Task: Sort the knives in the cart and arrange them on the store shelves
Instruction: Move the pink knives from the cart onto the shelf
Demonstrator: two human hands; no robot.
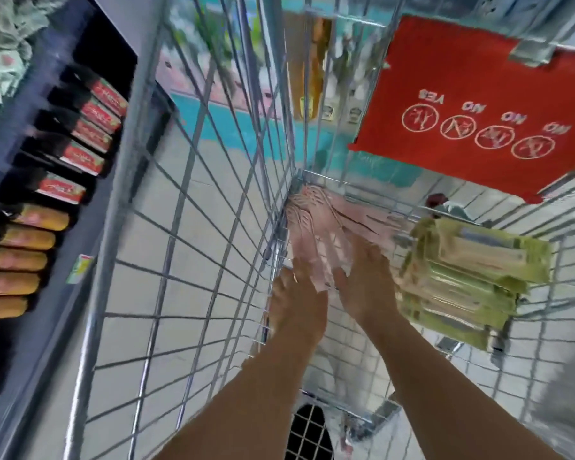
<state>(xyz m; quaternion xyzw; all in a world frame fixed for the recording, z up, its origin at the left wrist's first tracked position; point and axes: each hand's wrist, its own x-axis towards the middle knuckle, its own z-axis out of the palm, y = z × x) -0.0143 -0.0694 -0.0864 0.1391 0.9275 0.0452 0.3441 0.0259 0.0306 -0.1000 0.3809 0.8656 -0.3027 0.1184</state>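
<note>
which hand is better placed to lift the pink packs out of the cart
Probably the left hand: it lies at the near end of the pink packs, beside the cart wall. The right hand sits nearer the green packs.

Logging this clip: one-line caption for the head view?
Both hands, left hand and right hand, reach onto pink packs in the wire cart beside green packs.

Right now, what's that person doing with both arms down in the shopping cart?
A person is reaching into a wire cart in a store aisle. Both hands are at a bunch of pink packs in the cart's bottom corner: the left hand on its near end, the right hand beside it, fingers mostly straight. A stack of green packs lies to the right. On the left is a shelf with rows of boxed goods. Nothing has left the cart yet.
</note>
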